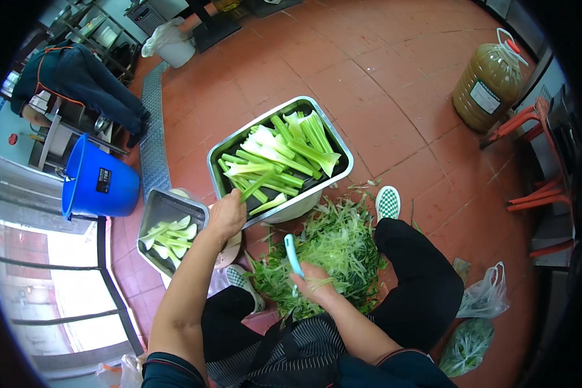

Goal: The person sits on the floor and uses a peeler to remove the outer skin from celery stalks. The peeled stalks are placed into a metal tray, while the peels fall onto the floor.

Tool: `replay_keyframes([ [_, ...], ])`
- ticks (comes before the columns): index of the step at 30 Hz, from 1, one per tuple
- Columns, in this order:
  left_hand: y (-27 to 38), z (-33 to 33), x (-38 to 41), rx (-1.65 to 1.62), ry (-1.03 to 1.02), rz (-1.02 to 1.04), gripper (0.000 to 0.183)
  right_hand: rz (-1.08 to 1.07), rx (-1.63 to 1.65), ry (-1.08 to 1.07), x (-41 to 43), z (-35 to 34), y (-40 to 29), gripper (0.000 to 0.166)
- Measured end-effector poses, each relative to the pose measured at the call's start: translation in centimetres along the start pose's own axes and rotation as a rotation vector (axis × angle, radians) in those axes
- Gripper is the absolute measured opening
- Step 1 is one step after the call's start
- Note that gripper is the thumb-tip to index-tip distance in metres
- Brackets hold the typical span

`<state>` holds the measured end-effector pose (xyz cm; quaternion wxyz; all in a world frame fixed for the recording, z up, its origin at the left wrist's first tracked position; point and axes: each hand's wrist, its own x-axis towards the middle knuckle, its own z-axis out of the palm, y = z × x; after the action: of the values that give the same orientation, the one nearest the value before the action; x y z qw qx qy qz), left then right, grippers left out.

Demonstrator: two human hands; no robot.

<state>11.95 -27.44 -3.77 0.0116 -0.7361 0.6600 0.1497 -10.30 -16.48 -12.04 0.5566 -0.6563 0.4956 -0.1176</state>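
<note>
My left hand [229, 213] grips the end of a green celery stalk [258, 185] at the near rim of a deep metal tray [345, 169]. Many cut celery stalks [271, 150] lie in that tray, some with pale, broad ends. In my right hand [315, 283] is a light blue peeler [293, 254], held above a heap of celery peelings and leaves [337, 237] on the floor between my feet. Thin strips cling to the fingers of that hand. Left of my left wrist, a smaller metal tray [157, 208] holds several pale green celery pieces [173, 237].
A blue bucket [102, 179] stands at the left, near a person [87, 77] bending over. A large plastic jug [487, 87] is at the right beside red-legged stools [538, 196]. Plastic bags [482, 293] lie at lower right. A lined white bin [174, 48] stands behind.
</note>
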Motion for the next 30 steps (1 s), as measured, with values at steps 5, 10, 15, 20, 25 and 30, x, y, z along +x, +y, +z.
replay_keyframes([
  [5,2.2,-0.4,-7.9,-1.059,-0.361,-0.283,0.014,0.015,0.251,0.293,-0.5,-2.1,-1.7,0.026],
  [10,5.9,1.1,-16.3,-1.584,-0.472,-0.380,0.012,-0.112,0.810,0.476,-1.6,-4.1,-2.9,0.024],
  [15,9.3,4.1,-20.7,-1.460,-0.352,-0.277,0.010,-0.323,0.807,0.474,-5.1,-2.4,-6.4,0.027],
  [20,8.9,6.1,-22.8,-1.092,-0.078,-0.179,0.014,-0.484,0.395,0.612,-5.3,-0.9,-6.0,0.035],
  [25,9.8,5.5,-24.6,-1.090,-0.105,-0.202,0.015,-0.294,0.501,0.702,-3.7,-2.2,-4.0,0.031],
  [30,9.3,5.5,-26.2,-1.224,-0.196,-0.318,0.014,-0.046,0.549,0.746,-3.3,-4.5,-2.3,0.028],
])
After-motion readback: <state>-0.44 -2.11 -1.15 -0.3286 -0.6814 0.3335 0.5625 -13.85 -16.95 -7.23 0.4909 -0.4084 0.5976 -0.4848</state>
